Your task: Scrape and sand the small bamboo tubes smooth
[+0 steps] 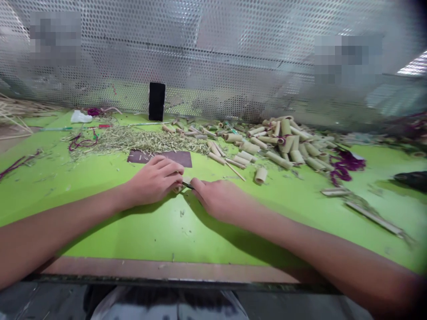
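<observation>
The left hand [158, 175] has its fingers closed on a small pale piece [177, 190], mostly hidden, low over the lime-green bench [133, 240]. The right hand [220, 198] grips a thin dark tool [187, 185] beside it. This seems careful tool work, calling for steady, light pressure.

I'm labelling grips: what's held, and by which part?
Right hand: a dark tool, by one end. Left hand: a pale piece, held part mostly hidden.

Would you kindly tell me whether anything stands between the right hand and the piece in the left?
Only the dark tool, held in the right hand; the left hand partly covers the pale piece.
</observation>
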`<state>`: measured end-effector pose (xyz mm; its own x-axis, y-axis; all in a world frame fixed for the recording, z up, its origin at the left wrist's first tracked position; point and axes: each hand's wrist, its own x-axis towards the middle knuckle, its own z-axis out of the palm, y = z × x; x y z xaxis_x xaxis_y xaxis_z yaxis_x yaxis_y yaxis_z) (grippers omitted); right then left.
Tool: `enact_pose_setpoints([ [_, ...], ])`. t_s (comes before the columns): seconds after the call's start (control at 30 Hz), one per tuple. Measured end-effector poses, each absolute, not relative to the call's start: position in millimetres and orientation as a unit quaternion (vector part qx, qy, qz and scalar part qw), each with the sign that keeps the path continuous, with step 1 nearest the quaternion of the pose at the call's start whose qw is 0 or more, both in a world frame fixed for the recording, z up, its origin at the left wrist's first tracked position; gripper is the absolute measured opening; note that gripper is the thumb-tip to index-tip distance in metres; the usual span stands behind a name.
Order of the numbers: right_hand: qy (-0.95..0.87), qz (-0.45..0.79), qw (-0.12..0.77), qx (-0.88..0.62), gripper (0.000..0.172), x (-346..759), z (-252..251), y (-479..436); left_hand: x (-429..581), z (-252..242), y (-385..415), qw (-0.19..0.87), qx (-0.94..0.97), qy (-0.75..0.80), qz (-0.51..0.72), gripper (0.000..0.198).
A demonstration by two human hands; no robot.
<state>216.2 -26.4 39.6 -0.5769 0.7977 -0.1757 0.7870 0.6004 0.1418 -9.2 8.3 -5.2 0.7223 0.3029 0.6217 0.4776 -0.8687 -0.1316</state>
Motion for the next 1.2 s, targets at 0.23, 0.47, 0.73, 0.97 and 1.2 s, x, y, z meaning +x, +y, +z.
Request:
enact_pose_setpoints([
  [0.23,0.878,0.009,0.130,0.461,0.026,213,44,-26,-21,16,12,0.092,-0.862,-0.287,-0.407,0.018],
  [0.47,0.875,-0.012,0.112,0.470,0.030,212,45,-24,-37,7,34,0.044,-0.875,-0.399,-0.270,0.020],
  [0.73,0.885,-0.005,0.088,0.456,0.028,212,43,-22,-33,4,27,0.028,-0.891,-0.388,-0.232,0.032],
  [0.97,0.893,-0.011,0.080,0.442,0.029,212,42,-19,-34,5,22,0.030,-0.897,-0.365,-0.248,0.031],
  [1.2,0.894,-0.026,0.070,0.441,0.029,214,41,-17,-35,6,20,-0.127,-0.921,-0.317,-0.187,0.070],
])
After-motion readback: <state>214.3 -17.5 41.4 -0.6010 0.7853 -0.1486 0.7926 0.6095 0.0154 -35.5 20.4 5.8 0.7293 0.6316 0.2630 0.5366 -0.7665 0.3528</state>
